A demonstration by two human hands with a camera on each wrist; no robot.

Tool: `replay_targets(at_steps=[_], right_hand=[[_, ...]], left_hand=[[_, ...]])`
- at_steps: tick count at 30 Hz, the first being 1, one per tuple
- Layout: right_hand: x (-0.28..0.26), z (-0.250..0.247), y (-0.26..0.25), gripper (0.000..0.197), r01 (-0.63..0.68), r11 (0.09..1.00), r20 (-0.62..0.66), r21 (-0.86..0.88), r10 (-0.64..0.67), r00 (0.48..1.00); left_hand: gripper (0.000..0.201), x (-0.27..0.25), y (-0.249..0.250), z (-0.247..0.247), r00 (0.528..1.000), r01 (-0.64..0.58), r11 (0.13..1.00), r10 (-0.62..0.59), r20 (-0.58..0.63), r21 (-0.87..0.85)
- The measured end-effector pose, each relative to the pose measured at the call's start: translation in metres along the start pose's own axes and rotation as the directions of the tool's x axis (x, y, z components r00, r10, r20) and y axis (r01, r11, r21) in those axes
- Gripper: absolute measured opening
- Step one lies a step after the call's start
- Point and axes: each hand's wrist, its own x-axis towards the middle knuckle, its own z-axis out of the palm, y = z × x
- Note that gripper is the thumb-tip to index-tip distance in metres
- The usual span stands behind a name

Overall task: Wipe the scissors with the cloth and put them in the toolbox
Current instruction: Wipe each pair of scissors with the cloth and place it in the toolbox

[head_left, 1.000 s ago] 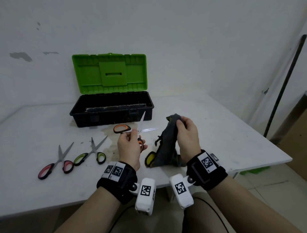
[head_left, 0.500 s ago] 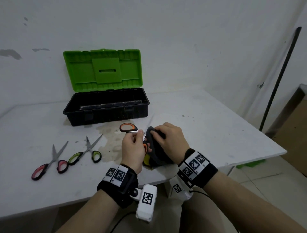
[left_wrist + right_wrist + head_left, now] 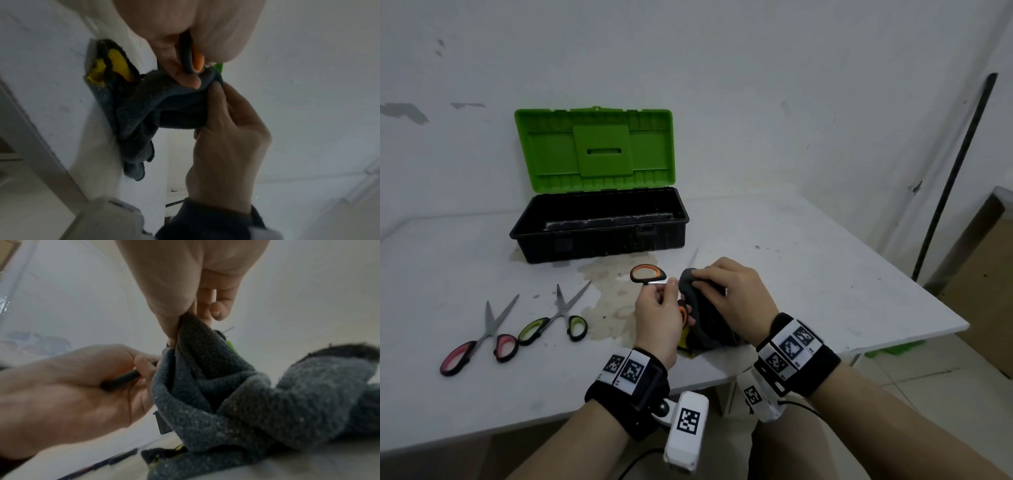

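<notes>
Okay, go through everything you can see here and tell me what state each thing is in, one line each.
Toolbox: lid up, no scissors visible inside.
Orange scissors: blades spread, held by the left hand, one blade wrapped in the cloth.
Cloth: bunched, gripped by the right hand.
Green scissors: blades spread, flat on the table.
Pink scissors: nearly closed, flat on the table.

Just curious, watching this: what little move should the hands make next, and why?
Probably draw the cloth along the blade. The right hand pinches the cloth around the orange scissors, which the left hand holds by the handles. The toolbox stands open, but two other pairs lie unwiped.
</notes>
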Motion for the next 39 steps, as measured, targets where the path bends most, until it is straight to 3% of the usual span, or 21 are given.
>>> replay_targets(at_steps=[5,9,12,15,19,24,31,34,37,39], right_hand=[[-0.001,0.004,0.002,0.017,-0.02,1.0,0.003,-0.017,0.02,1.0],[-0.006,-0.003,0.024,0.013,-0.176,0.983,-0.049,-0.055,0.174,0.984],[-0.008,-0.014,0.034,0.008,-0.257,0.966,-0.169,-0.027,0.249,0.954],[-0.009,-0.019,0.017,0.006,-0.111,0.994,-0.242,0.024,0.113,0.964],[-0.005,-0.007,-0.001,0.013,0.003,1.0,-0.114,0.025,0.0,0.993],[0.0,0.004,-0.002,0.015,-0.009,1.0,-0.056,0.018,0.01,0.998],[-0.006,-0.017,0.033,0.01,-0.237,0.971,-0.148,-0.027,0.231,0.962],[-0.002,-0.025,0.02,0.006,-0.134,0.99,-0.233,0.038,0.139,0.962],[0.003,-0.018,0.002,0.01,0.003,0.999,-0.157,0.041,0.003,0.988],[0.004,-0.011,-0.001,0.012,0.028,0.999,-0.099,0.044,-0.024,0.995]], left_hand=[[0.02,0.001,0.003,-0.002,1.0,-0.028,1.0,0.028,-0.013,-0.004],[0.02,0.006,0.007,-0.012,0.998,-0.039,0.998,0.037,-0.055,-0.043],[0.02,0.01,0.009,-0.015,0.996,-0.048,0.998,0.044,-0.072,-0.042],[0.019,0.012,0.008,-0.013,0.996,-0.047,0.998,0.044,-0.076,-0.049],[0.019,0.007,0.005,-0.002,0.998,-0.051,0.998,0.051,-0.034,-0.024],[0.023,0.003,0.006,0.002,0.998,-0.062,0.997,0.062,0.0,-0.036],[0.017,0.009,0.013,-0.01,0.995,-0.091,0.995,0.089,-0.048,-0.048],[0.018,0.009,0.013,-0.007,0.994,-0.105,0.994,0.104,-0.036,-0.042],[0.018,0.006,0.01,-0.001,0.995,-0.097,0.995,0.097,-0.012,-0.026],[0.018,0.005,0.008,0.001,0.996,-0.094,0.995,0.094,0.005,-0.021]])
